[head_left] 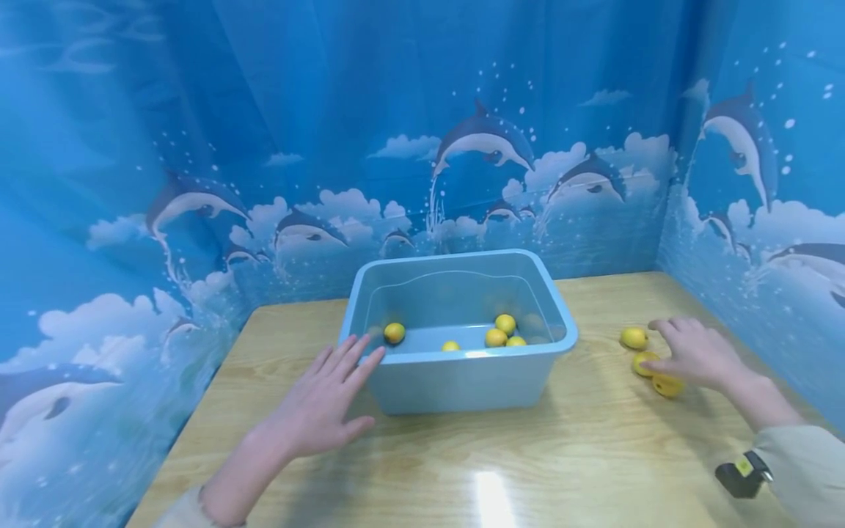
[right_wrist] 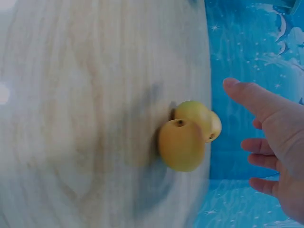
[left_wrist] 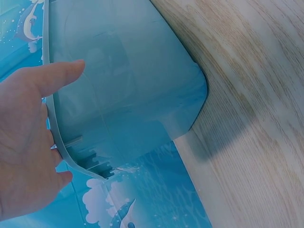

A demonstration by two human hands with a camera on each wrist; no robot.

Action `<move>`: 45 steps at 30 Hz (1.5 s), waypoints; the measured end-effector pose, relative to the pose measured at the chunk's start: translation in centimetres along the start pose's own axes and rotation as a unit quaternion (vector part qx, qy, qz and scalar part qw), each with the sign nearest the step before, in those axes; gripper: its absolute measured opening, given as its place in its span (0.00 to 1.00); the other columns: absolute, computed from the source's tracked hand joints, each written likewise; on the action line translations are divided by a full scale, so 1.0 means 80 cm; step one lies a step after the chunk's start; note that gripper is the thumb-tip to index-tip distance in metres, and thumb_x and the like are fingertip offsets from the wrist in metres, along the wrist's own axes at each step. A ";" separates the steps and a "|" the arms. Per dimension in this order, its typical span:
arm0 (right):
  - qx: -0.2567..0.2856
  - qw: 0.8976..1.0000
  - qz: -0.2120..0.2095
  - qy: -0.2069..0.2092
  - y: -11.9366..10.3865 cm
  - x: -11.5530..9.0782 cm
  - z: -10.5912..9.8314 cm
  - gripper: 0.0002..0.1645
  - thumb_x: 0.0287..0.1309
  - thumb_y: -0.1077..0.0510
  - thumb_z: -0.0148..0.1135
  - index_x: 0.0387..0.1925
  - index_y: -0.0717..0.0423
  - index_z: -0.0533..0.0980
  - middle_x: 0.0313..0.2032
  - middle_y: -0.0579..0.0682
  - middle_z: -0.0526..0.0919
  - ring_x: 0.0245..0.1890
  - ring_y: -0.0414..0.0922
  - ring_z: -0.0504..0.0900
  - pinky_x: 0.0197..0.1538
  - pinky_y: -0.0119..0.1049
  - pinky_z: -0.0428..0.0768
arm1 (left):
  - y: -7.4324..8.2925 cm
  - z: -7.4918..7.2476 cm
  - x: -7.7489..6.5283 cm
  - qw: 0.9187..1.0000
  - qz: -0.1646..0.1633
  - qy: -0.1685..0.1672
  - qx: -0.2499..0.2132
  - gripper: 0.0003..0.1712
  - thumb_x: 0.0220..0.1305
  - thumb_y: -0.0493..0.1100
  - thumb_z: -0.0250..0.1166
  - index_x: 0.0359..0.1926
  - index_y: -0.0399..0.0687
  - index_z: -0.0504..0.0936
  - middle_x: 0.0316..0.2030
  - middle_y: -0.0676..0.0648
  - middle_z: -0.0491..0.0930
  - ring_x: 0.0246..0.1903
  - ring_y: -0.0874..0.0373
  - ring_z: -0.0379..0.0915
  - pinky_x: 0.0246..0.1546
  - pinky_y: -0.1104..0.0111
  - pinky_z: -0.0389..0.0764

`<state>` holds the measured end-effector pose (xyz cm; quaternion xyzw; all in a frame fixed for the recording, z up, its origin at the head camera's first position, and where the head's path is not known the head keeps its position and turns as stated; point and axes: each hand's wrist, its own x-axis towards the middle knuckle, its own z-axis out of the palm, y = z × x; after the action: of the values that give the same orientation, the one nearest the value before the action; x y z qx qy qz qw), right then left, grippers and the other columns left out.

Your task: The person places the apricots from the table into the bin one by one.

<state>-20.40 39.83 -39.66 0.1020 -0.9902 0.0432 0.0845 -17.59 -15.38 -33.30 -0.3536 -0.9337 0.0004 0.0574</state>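
Observation:
A light-blue plastic bin (head_left: 462, 383) stands on the wooden table, with several yellow fruits (head_left: 394, 333) on its floor. My left hand (head_left: 318, 418) is at the bin's near left corner, fingers stretched out over the rim; the left wrist view has the thumb in front of the bin wall (left_wrist: 128, 80). To the right of the bin lie three yellow-orange fruits (head_left: 634, 338), round with a small dark hollow on the end of the closest one (right_wrist: 182, 145). Over them hovers my right hand (head_left: 701, 353), its fingers loosely spread and holding nothing.
A blue curtain (head_left: 396, 73) printed with dolphins rises behind the table and along both sides. The wooden tabletop (head_left: 561, 469) extends in front of the bin. A small black device (head_left: 744, 473) sits at the right sleeve.

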 end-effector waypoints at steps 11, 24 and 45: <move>0.014 0.999 0.017 -0.026 0.010 0.000 0.028 0.49 0.42 0.37 0.69 0.52 0.74 0.68 0.44 0.77 0.71 0.42 0.71 0.71 0.43 0.65 0.70 | 0.000 -0.001 0.000 1.000 -0.002 -0.002 0.003 0.54 0.56 0.61 0.63 0.73 0.50 0.42 0.72 0.42 0.38 0.69 0.43 0.38 0.65 0.47 0.45; 0.007 0.998 0.050 -0.042 0.008 0.000 0.044 0.36 0.43 0.38 0.68 0.39 0.68 0.76 0.27 0.55 0.71 0.27 0.52 0.71 0.22 0.44 0.69 | 0.001 -0.001 0.000 1.000 -0.002 -0.007 0.000 0.53 0.56 0.61 0.63 0.73 0.49 0.43 0.72 0.42 0.39 0.69 0.43 0.38 0.66 0.47 0.45; 0.026 1.000 -0.001 0.004 -0.010 0.018 0.017 0.32 0.45 0.46 0.68 0.42 0.70 0.75 0.32 0.60 0.75 0.28 0.53 0.73 0.25 0.42 0.71 | 0.000 -0.003 0.001 1.000 0.002 -0.002 0.002 0.54 0.56 0.61 0.63 0.73 0.48 0.44 0.71 0.41 0.40 0.69 0.43 0.38 0.66 0.47 0.45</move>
<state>-21.81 38.63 -40.71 0.1048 -0.9884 0.0695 0.0854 -17.60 -15.33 -33.08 -0.3557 -0.9329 0.0029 0.0559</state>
